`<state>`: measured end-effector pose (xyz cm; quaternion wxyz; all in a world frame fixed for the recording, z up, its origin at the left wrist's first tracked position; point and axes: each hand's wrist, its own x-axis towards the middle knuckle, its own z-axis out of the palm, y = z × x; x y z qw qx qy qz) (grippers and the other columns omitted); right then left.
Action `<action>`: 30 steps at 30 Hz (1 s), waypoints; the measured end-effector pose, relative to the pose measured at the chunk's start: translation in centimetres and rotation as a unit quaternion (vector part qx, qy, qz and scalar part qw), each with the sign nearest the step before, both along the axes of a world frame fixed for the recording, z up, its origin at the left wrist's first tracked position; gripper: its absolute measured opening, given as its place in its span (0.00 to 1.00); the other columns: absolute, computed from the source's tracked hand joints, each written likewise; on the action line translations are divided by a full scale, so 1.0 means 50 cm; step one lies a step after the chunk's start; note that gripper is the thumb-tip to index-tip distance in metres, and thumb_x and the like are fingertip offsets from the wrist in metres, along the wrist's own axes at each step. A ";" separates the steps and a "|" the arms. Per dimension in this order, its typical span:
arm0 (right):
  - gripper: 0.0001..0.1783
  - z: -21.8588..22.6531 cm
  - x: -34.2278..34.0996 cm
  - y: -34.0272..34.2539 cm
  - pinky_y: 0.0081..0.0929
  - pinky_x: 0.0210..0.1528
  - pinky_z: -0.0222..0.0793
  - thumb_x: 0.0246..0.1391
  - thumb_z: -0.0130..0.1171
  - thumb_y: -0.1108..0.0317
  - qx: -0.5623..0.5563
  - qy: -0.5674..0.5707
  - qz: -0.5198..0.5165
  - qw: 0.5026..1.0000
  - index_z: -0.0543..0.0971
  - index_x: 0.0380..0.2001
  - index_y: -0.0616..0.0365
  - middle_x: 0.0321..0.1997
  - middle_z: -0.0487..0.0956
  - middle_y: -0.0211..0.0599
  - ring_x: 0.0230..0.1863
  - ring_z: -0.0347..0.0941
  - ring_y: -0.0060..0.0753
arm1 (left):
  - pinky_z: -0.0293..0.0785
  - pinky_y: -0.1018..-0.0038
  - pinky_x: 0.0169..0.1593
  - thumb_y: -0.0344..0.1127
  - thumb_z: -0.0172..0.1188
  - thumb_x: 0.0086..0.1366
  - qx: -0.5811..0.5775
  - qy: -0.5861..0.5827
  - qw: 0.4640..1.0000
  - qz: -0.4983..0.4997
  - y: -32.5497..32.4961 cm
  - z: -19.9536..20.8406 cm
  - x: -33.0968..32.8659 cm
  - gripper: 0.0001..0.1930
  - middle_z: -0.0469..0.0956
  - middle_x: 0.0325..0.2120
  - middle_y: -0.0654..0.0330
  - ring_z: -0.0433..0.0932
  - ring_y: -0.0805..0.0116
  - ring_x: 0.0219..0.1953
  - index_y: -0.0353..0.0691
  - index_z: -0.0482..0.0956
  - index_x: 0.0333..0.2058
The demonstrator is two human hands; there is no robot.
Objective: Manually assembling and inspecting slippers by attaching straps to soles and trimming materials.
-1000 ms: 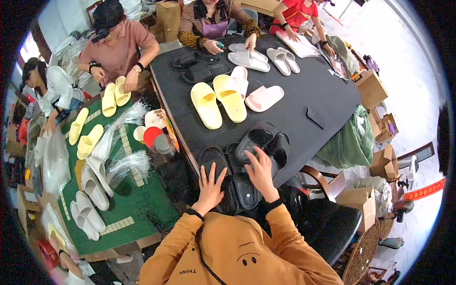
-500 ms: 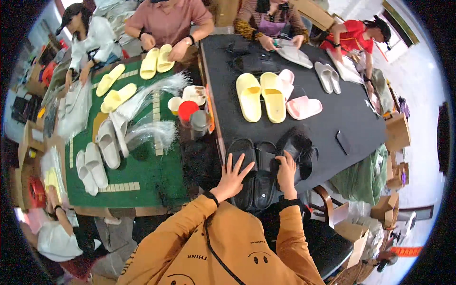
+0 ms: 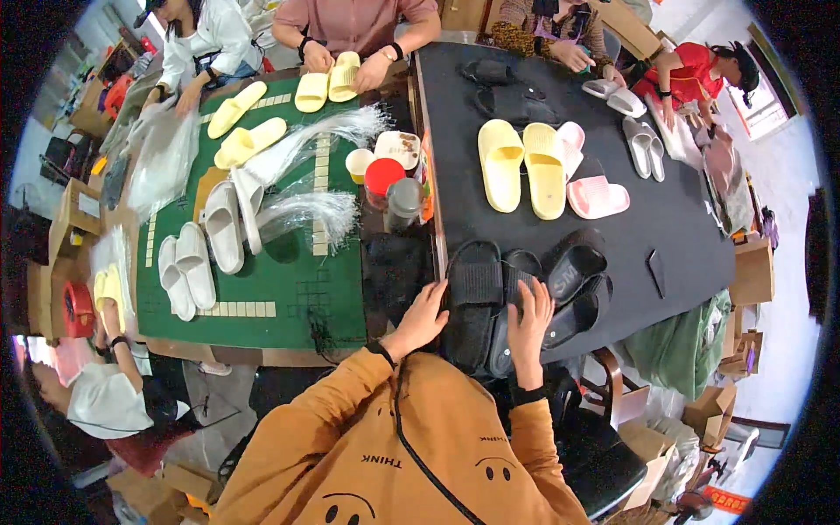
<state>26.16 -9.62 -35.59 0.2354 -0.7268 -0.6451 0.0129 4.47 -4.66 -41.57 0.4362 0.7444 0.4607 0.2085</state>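
Note:
A pair of black slippers lies on the black table mat in front of me. My left hand (image 3: pixel 422 318) grips the outer edge of the left black slipper (image 3: pixel 478 285), its fingertips partly hidden at the slipper's side. Over the right black slipper (image 3: pixel 499 341) lies my right hand (image 3: pixel 528 325), fingers stretched out and slightly apart. That hand covers much of the slipper's strap. Just right of it rests another pair of black slippers, one of them a near slipper (image 3: pixel 579 313) and the other a far slipper (image 3: pixel 575 267).
Yellow slippers (image 3: pixel 544 171) and pink slippers (image 3: pixel 598 196) lie farther up the black mat (image 3: pixel 691 254), with a dark flat object (image 3: pixel 655 273) at right. Left, a green table (image 3: pixel 289 302) bears grey slippers (image 3: pixel 225 229), plastic strands (image 3: pixel 311 219) and a red-lidded jar (image 3: pixel 383 178). Several people work around.
My left hand has gone from lying spread over the left slipper to its outer edge. My right hand now reaches over the right slipper's strap. The whole view has shifted.

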 end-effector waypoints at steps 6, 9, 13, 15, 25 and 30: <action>0.30 -0.054 -0.031 -0.022 0.51 0.68 0.44 0.50 0.59 0.68 -0.016 0.021 -0.011 1.000 0.67 0.58 0.53 0.64 0.63 0.43 0.67 0.54 0.48 | 0.66 0.64 0.57 0.35 0.57 0.61 -0.040 -0.023 0.998 -0.035 -0.014 0.022 0.004 0.37 0.62 0.52 0.41 0.67 0.43 0.53 0.33 0.49 0.64; 0.31 -0.053 -0.035 -0.024 0.50 0.69 0.42 0.50 0.60 0.68 -0.032 -0.013 -0.008 0.999 0.65 0.59 0.54 0.64 0.62 0.42 0.67 0.54 0.46 | 0.70 0.67 0.54 0.34 0.58 0.61 0.027 -0.067 0.997 -0.042 0.003 -0.009 -0.025 0.30 0.70 0.47 0.44 0.73 0.50 0.48 0.33 0.60 0.60; 0.32 -0.056 -0.033 -0.024 0.50 0.69 0.41 0.49 0.59 0.68 -0.044 -0.012 -0.009 0.999 0.64 0.60 0.54 0.66 0.61 0.41 0.68 0.52 0.45 | 0.76 0.74 0.40 0.26 0.53 0.61 -0.085 -0.163 0.973 0.141 0.028 -0.046 -0.117 0.09 0.81 0.34 0.53 0.80 0.65 0.35 0.35 0.79 0.40; 0.33 -0.065 -0.035 -0.025 0.50 0.69 0.40 0.48 0.59 0.68 -0.035 -0.009 -0.013 0.999 0.64 0.59 0.54 0.66 0.60 0.41 0.68 0.52 0.45 | 0.75 0.78 0.36 0.21 0.49 0.60 -0.149 -0.219 0.932 0.249 0.041 -0.094 -0.192 0.10 0.80 0.32 0.60 0.78 0.73 0.31 0.37 0.78 0.37; 0.33 -0.086 -0.044 -0.021 0.52 0.69 0.38 0.47 0.57 0.70 -0.018 -0.019 -0.033 0.999 0.63 0.59 0.54 0.66 0.59 0.44 0.68 0.51 0.48 | 0.72 0.69 0.40 0.30 0.54 0.62 0.044 0.049 0.902 0.426 0.171 -0.156 -0.372 0.06 0.77 0.35 0.53 0.76 0.62 0.35 0.35 0.78 0.34; 0.32 -0.083 -0.048 -0.019 0.52 0.69 0.38 0.47 0.56 0.70 -0.018 -0.015 -0.037 0.999 0.63 0.59 0.54 0.66 0.59 0.44 0.68 0.51 0.48 | 0.62 0.57 0.57 0.31 0.58 0.57 0.076 0.139 0.934 0.319 0.206 -0.178 -0.358 0.08 0.72 0.49 0.47 0.69 0.49 0.52 0.35 0.79 0.34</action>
